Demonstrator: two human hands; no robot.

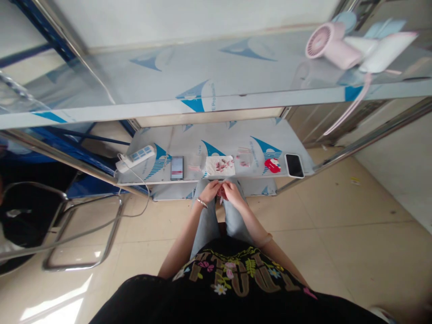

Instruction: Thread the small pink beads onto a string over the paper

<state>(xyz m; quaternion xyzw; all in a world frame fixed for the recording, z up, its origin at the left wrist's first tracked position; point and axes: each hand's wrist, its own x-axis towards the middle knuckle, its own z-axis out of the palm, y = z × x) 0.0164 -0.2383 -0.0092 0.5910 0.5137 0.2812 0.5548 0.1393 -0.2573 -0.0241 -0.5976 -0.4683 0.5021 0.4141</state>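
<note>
My left hand and my right hand meet above my knees, at the front edge of the lower shelf. Between them is a small dark red piece, gripped by the fingers of both; its kind is too small to make out. Just beyond my hands lies a white cloth scattered with small red bits. To its right is a clear bag with small reddish pieces. A further clear packet lies on the cloth's left.
On the lower shelf are a power strip with its cable, a phone, a red item and a white-edged phone. A pink handheld fan stands on the upper shelf. A metal-framed chair is at left.
</note>
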